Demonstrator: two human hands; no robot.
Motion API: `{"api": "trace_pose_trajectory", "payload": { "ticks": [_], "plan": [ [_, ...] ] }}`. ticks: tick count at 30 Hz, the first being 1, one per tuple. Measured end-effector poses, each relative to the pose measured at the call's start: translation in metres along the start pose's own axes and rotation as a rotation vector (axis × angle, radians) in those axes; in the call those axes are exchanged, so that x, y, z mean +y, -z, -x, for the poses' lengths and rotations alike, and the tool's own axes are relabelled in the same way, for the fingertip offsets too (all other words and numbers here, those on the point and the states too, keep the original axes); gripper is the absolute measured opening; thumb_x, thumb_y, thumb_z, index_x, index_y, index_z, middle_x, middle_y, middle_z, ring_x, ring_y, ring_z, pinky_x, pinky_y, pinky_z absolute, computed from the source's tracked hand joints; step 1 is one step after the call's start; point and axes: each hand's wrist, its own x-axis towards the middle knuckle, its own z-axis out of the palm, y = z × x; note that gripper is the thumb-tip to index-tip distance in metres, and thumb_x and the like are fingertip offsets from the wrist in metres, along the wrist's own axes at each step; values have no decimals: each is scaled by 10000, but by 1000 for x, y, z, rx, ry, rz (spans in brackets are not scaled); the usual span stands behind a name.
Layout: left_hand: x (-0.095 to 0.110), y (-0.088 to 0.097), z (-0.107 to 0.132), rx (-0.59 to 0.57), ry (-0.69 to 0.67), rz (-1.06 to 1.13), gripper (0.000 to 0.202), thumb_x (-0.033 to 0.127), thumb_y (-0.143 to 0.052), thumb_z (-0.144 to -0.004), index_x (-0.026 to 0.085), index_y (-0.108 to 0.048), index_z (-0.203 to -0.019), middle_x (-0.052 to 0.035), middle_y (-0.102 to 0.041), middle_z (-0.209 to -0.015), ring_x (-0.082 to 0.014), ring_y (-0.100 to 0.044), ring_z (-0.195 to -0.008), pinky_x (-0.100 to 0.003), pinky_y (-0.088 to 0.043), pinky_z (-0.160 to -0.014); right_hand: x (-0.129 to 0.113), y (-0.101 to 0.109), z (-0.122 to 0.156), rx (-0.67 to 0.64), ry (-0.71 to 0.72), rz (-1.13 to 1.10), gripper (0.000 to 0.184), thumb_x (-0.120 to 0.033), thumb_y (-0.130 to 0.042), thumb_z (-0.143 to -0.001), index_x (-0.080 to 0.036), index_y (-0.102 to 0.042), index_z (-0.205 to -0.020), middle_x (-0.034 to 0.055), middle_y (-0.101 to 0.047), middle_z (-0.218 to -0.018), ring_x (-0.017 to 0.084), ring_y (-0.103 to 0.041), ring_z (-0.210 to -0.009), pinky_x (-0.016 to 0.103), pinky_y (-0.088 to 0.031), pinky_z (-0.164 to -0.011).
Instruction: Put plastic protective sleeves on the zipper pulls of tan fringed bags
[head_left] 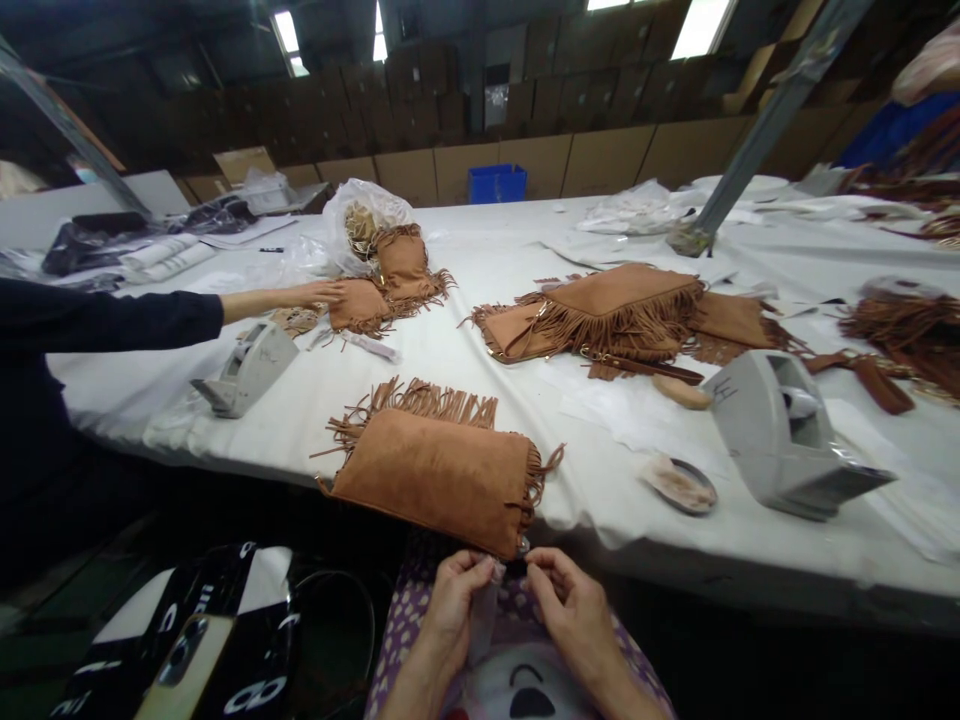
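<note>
Several tan suede bags with fringe are lying across a long white-covered table.

At far left, a co-worker's dark sleeve is reaching in. The co-worker's hand is resting flat on one of two small bags, which are lying beside a crumpled plastic bag. Just in front of that arm, the first of two grey tape dispensers is standing. A phone is lying below the table edge at lower left.

At centre, nearest you, one near bag is lying flat, its lower right corner hanging over the table edge. Your left hand is closing its fingers around a clear strip just under that corner. Your right hand is pinching a small dark fitting on the corner itself, so your two hands are almost touching.

Beyond, right of centre, a pile of bags is lying, seemingly three overlapping. Further right, one small dish is sitting near the second dispenser. More loose fringe is showing at the right edge, too blurred to count.

By my judgement, you are only partway through. One bag is in your hands with its corner being covered, while at least five others are waiting on the table. I cannot tell which of those are finished.
</note>
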Motion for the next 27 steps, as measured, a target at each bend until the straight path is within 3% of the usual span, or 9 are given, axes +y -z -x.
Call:
{"api": "trace_pose_trajectory", "payload": {
  "ticks": [6,11,13,17,21,27],
  "plan": [
    [-4,2,-8,70,-52,-61,298,354,-834,-493,146,-623,-528,18,-599,-515,-101,-497,-489,-223,-363,-523,-1,-14,-4,-246,-206,-204,423,-545,-586,-763,-137,-660,-680,-5,-553,-547,96,-445,-445,201,-341,-408],
    [-2,7,-6,19,-185,-237,246,355,-809,-587,139,-696,-618,1,-644,-587,-128,-535,-578,-228,-396,-589,1,-25,-9,-209,-336,-354,415,-532,-697,-670,-122,-678,-727,-43,-475,-503,69,-364,-430,185,-276,-398],
    [-1,9,-1,-43,-179,-205,250,376,-787,-629,148,-706,-693,-3,-662,-645,-137,-555,-611,-234,-412,-613,3,-26,-9,-195,-341,-369,397,-511,-700,-677,-119,-686,-738,-40,-486,-515,62,-346,-433,188,-264,-404],
    [4,11,8,-191,-81,-164,255,364,-769,-672,135,-724,-775,-40,-695,-745,-161,-590,-695,-251,-431,-684,-1,-19,-7,-207,-205,-251,357,-481,-668,-719,-131,-683,-655,-6,-553,-558,105,-446,-502,216,-346,-469],
    [10,7,10,-225,-87,-234,260,367,-764,-685,113,-729,-725,-45,-687,-706,-149,-569,-662,-241,-416,-661,-9,-9,-4,-193,36,40,359,-441,-562,-822,-163,-698,-640,45,-652,-680,176,-582,-653,254,-430,-595],
    [6,1,4,-185,27,-68,283,324,-843,-578,108,-709,-702,-37,-675,-679,-129,-568,-618,-233,-422,-639,-2,3,-3,10,125,183,294,-390,-541,-846,-178,-721,-941,81,-732,-835,209,-667,-706,278,-504,-672]
  ]
}}
